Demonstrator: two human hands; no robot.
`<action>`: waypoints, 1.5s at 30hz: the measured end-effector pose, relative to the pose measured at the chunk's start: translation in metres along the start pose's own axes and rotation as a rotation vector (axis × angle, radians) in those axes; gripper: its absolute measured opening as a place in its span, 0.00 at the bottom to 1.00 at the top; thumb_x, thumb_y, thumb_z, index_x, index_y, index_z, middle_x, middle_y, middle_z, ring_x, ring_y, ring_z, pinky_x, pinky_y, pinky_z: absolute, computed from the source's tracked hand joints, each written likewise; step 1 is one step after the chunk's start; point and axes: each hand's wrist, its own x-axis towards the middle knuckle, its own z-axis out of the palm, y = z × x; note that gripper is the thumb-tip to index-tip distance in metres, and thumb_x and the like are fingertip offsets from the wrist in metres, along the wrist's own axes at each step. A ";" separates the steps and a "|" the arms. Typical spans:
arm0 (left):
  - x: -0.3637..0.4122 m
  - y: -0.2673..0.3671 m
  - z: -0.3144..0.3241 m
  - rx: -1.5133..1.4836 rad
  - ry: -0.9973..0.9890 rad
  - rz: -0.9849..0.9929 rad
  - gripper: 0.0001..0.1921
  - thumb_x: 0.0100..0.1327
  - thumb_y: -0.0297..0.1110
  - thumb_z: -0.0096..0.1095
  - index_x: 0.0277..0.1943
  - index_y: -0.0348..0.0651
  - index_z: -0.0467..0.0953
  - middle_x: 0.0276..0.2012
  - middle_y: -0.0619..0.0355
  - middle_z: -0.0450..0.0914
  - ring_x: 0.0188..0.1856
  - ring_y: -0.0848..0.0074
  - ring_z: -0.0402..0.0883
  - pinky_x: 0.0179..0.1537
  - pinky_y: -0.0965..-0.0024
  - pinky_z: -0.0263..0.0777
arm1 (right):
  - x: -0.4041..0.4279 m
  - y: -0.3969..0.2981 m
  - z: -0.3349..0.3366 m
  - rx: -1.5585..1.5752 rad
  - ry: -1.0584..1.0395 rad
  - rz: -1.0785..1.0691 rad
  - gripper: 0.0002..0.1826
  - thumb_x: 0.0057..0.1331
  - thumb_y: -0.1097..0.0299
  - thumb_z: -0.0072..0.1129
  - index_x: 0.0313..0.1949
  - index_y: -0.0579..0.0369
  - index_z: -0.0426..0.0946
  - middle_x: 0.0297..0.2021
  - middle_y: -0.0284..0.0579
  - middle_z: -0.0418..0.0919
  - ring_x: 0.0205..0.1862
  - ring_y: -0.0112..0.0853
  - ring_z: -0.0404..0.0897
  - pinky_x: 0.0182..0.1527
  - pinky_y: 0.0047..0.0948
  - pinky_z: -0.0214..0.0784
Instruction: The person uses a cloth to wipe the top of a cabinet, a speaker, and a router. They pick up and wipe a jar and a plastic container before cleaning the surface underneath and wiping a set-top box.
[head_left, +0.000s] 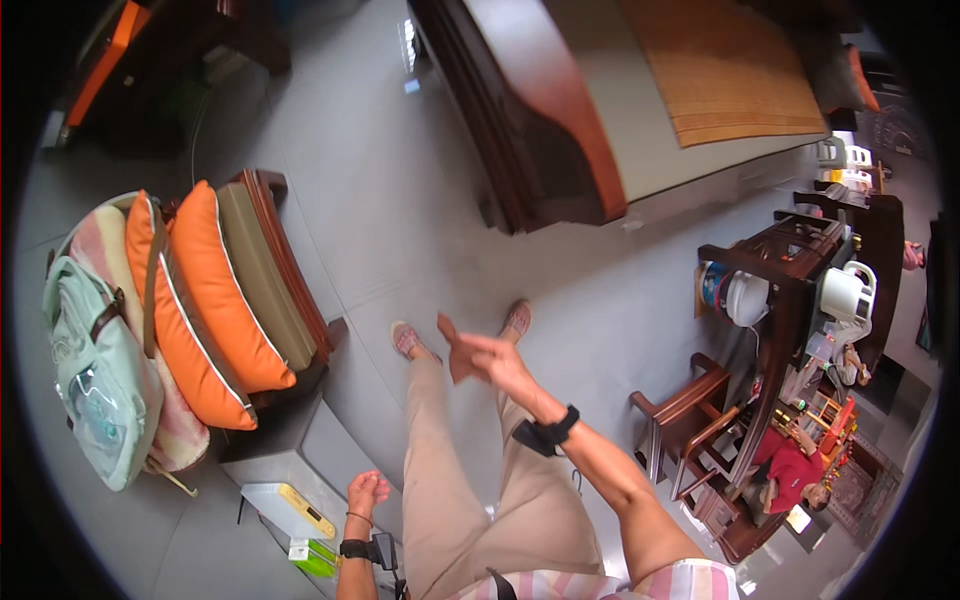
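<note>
My right hand (504, 366) is stretched out over the floor in front of my legs, holding a limp, thin brown piece (463, 364), possibly cloth or leather. Part of that piece is hidden behind the fingers. Lower down, my left hand (366, 491) hangs beside my left thigh with its fingers loosely curled. No object shows in it, though its palm is partly hidden. Near it, a white-and-yellow box (289, 510) stands against a grey cabinet (337, 450). Each wrist wears a black strapped device.
Orange cushions (225, 292), a blanket and a pale green backpack (105, 390) are piled on a wooden chair at left. A wooden daybed (555, 120) with a woven mat stands ahead. Right, a dark wooden table (784, 360) holds a white jug; a person in red (795, 476) sits behind wooden chairs.
</note>
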 end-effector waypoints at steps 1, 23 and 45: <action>-0.001 0.003 -0.004 0.000 -0.013 0.036 0.10 0.64 0.33 0.50 0.45 0.41 0.72 0.32 0.55 0.78 0.29 0.75 0.79 0.28 0.74 0.74 | -0.016 0.002 -0.003 -0.009 -0.008 -0.026 0.22 0.61 0.76 0.43 0.55 0.61 0.68 0.40 0.40 0.76 0.39 0.23 0.73 0.39 0.22 0.67; 0.046 0.216 0.012 0.146 -0.201 0.511 0.08 0.61 0.31 0.51 0.41 0.40 0.69 0.25 0.51 0.76 0.20 0.68 0.77 0.17 0.68 0.73 | -0.277 -0.100 -0.015 -0.285 0.437 -0.429 0.26 0.53 0.80 0.40 0.53 0.59 0.70 0.46 0.45 0.78 0.48 0.31 0.76 0.53 0.26 0.65; 0.059 0.140 -0.024 -0.028 -0.133 0.342 0.09 0.61 0.37 0.51 0.38 0.40 0.68 0.25 0.51 0.75 0.23 0.65 0.76 0.22 0.65 0.72 | -0.268 -0.103 -0.019 -0.386 0.557 -0.474 0.27 0.50 0.79 0.39 0.52 0.54 0.72 0.45 0.48 0.77 0.51 0.39 0.74 0.55 0.31 0.63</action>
